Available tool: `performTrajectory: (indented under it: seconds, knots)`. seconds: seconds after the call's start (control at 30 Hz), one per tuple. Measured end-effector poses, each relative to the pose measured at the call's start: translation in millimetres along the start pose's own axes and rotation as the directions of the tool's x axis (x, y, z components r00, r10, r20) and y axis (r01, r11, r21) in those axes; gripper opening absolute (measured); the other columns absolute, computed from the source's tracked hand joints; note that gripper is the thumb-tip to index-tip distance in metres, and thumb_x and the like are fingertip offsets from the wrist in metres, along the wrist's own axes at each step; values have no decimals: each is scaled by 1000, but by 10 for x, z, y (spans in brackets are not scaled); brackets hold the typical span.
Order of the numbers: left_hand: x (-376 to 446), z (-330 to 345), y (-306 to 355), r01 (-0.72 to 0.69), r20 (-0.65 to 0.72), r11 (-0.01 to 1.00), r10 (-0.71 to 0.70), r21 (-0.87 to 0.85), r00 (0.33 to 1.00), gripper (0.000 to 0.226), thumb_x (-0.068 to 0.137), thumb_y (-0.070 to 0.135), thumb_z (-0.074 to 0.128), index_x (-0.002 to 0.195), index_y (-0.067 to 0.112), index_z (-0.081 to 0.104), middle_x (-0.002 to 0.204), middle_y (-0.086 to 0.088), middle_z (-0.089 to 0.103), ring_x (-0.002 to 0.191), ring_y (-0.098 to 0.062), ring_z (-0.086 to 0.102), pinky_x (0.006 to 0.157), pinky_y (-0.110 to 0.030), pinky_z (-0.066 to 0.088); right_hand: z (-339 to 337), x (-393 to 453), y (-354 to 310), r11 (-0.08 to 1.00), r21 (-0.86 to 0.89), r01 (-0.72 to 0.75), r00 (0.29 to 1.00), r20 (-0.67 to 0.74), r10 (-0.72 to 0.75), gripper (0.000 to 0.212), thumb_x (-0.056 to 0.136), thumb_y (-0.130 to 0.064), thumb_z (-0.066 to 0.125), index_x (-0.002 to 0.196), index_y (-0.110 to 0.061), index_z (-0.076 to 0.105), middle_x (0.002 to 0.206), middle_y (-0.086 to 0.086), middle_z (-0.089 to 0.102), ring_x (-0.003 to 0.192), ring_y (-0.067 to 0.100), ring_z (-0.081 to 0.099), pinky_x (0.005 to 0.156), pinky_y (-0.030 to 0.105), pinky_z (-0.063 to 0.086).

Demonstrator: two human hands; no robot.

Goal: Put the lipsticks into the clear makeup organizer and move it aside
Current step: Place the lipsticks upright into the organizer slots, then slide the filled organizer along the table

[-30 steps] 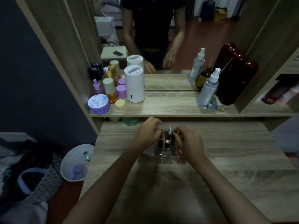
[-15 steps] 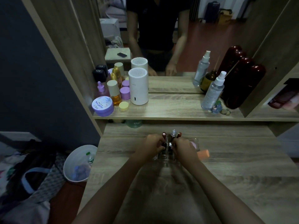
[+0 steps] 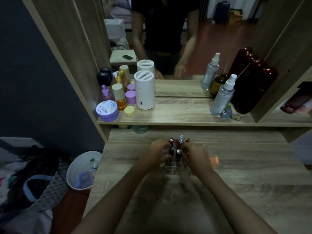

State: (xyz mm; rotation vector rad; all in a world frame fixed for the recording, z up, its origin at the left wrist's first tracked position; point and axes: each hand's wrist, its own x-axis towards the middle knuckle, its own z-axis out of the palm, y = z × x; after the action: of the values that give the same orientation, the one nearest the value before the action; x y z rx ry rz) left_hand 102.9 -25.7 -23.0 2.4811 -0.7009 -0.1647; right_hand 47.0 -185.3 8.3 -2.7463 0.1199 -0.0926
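A clear makeup organizer (image 3: pixel 174 163) stands on the wooden table (image 3: pixel 244 183) in the middle, with several lipsticks (image 3: pixel 171 142) upright in its slots. My left hand (image 3: pixel 157 153) grips its left side and my right hand (image 3: pixel 194 153) grips its right side. The hands cover most of the organizer's walls. A silver-capped tube (image 3: pixel 181 138) rises at the back of it.
An orange item (image 3: pixel 214 160) lies just right of my right hand. The raised shelf (image 3: pixel 185 115) behind holds a white cylinder (image 3: pixel 144 92), purple jars (image 3: pixel 107 110), spray bottles (image 3: pixel 222 97) and a dark red case (image 3: pixel 253 81). A white bin (image 3: pixel 81 171) stands on the floor left.
Both hands with the organizer have shifted slightly away from me toward the shelf. The orange item at the right became uncovered.
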Motion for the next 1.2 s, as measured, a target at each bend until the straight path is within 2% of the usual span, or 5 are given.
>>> performTrajectory:
  seconds: [0.43,0.63,0.73,0.93,1.2]
  knots:
    - [-321,-90,-152,403,28,855,-418,-327,908,37,100,16,42,132,-1,49,131,-22,54,117,-31,54,96,-38,47,-312,-218,1029,865,463,-195,898,-271,347,12,87,-4,59,94,-1,68,89,23,70,82,34,65,75,37,47]
    - [-407,-49,-122,522,157,670,-527,-527,835,42,103,25,32,127,2,57,131,-21,59,119,-30,56,105,-43,43,-133,-349,1175,30,851,-524,726,429,537,48,100,-30,29,130,3,46,78,15,66,73,27,65,66,30,54]
    - [-393,-11,-123,551,167,575,-584,-605,794,43,103,25,32,117,2,65,124,-24,64,112,-32,60,96,-42,47,-61,-437,1129,-116,806,-580,714,572,404,53,98,-43,26,127,-6,49,72,8,64,65,17,68,70,29,52]
    - [-392,-12,-131,604,244,399,-657,-690,713,53,101,36,29,113,1,67,116,-25,67,104,-34,64,88,-40,50,25,-470,1100,-84,805,-587,729,571,377,60,97,-48,21,135,-7,45,135,18,53,129,28,47,112,43,33]
    - [-401,25,-133,581,353,145,-669,-801,654,47,98,43,32,111,11,64,103,-13,65,85,-20,59,72,-28,45,6,-478,1140,-185,811,-555,718,579,386,63,97,-48,21,138,-3,39,145,25,41,135,34,38,117,47,26]
